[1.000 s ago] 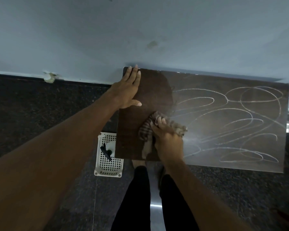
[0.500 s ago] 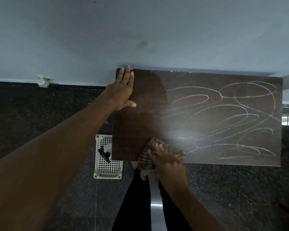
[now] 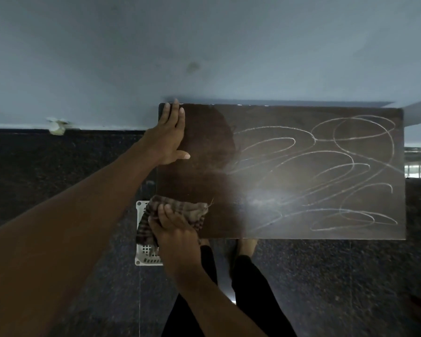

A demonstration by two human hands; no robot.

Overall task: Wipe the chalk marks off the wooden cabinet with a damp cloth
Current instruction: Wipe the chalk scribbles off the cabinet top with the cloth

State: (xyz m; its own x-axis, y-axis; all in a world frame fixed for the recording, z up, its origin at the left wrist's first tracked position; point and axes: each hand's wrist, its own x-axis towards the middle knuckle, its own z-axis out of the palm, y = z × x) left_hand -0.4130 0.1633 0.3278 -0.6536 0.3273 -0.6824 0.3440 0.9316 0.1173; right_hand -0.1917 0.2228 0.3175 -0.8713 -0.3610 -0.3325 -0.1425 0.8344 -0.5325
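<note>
Where the head view looks down, one wooden cabinet [image 3: 199, 181] stands against a pale blue wall [image 3: 204, 45], and its dark top fills the middle and right of the frame. Chalk marks [image 3: 321, 171] run in many overlapping white loops across the right two thirds of that top, too tangled to count. The left third shows dark wood, with a hazy pale smear where the two areas meet.

Two bare hands are in view, well apart from each other. The left hand [image 3: 167, 139] lies flat on the far left corner of the top, its fingers straight and together, thumb spread out to the side. The right hand [image 3: 173, 229] is at the near left edge, its fingers bent over the one striped cloth [image 3: 187, 210] and pressing it to the wood. The cloth is bunched, and part of it hangs over the cabinet's left edge.

Below that edge, one white perforated basket [image 3: 144, 256] sits on the dark speckled floor [image 3: 326, 288], partly hidden by the cloth and the right hand. Two legs in black trousers [image 3: 253, 288] stand beside the cabinet's near side.
</note>
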